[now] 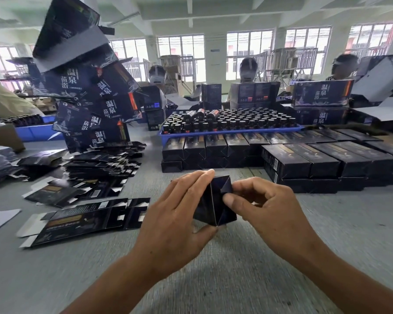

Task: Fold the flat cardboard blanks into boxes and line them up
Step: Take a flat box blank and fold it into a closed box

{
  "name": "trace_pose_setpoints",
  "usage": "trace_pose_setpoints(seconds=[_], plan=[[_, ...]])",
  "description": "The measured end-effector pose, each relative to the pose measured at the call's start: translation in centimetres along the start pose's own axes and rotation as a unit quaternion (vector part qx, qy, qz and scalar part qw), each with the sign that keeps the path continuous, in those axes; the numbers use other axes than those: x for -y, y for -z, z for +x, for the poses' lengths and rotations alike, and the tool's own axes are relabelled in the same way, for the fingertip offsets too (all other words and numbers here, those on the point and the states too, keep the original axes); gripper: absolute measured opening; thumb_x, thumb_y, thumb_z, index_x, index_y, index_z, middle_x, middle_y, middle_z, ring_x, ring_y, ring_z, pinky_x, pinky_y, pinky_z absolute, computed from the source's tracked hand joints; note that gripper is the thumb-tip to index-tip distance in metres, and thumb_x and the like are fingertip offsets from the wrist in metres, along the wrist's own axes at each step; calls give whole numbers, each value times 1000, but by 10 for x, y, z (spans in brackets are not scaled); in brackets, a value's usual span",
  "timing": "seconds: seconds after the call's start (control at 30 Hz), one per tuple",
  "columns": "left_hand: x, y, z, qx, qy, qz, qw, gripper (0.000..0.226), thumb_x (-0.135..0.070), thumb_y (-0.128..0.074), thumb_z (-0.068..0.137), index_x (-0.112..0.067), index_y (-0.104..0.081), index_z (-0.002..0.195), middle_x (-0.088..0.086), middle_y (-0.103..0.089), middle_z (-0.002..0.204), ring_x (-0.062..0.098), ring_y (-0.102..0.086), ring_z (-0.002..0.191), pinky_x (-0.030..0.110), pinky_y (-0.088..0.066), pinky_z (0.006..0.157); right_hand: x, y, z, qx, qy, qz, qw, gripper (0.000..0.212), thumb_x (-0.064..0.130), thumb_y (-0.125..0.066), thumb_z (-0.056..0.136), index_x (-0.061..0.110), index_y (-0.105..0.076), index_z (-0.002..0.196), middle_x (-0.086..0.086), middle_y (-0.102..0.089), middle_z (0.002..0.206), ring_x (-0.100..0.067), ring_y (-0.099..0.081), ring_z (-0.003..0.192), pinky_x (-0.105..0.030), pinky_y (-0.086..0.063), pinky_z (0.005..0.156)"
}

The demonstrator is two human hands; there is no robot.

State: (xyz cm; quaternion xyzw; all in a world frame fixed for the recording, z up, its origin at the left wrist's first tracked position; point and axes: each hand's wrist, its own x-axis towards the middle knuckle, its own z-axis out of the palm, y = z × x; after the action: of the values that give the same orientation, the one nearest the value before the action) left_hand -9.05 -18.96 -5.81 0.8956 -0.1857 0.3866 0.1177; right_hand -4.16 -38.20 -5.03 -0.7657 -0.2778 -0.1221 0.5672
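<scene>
Bracing the half-folded dark box mid-frame, our left hand grips its side while our right hand pinches the end flaps closed.

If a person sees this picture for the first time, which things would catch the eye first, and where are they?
First, the two hands in the near centre: the left hand and right hand hold a dark box between them, pressing its end flaps. Next, the leaning tower of printed boxes rising at the upper left. Then the blue tray crowded with dark bottles, behind rows of finished boxes.
</scene>
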Motion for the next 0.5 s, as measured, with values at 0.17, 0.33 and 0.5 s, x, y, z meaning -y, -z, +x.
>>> trace_pose_setpoints(seconds=[0.17, 0.33, 0.5], plan=[[0, -5, 0, 14, -69, -9, 997, 77, -33, -62, 85, -15, -30, 153, -4, -38, 157, 14, -29, 149, 31, -28, 120, -1, -4, -3, 44, -14, -12, 999, 63, 73, -70, 70, 53, -51, 127, 35, -61, 112, 5, -65, 101, -20, -57, 76], [-3, -10, -2, -1, -86, 0, 996, 86, -9, -68, 77, -14, -32, 154, 3, -31, 162, 23, -21, 153, 48, -27, 121, -6, -3, 4, 18, -70, 57, 996, 49, 40, -78, 81, 41, -55, 125, 13, -72, 97, -2, -70, 85, -16, -56, 67], [4, -2, 2, -89, 211, -168, 959, 61, -49, -58, 95, -25, -41, 148, -10, -46, 145, 1, -44, 133, 28, -40, 108, -11, 4, 8, 45, -132, 132, 981, 48, 28, -75, 60, 27, -67, 107, 2, -75, 96, -16, -71, 87, -25, -59, 70]])
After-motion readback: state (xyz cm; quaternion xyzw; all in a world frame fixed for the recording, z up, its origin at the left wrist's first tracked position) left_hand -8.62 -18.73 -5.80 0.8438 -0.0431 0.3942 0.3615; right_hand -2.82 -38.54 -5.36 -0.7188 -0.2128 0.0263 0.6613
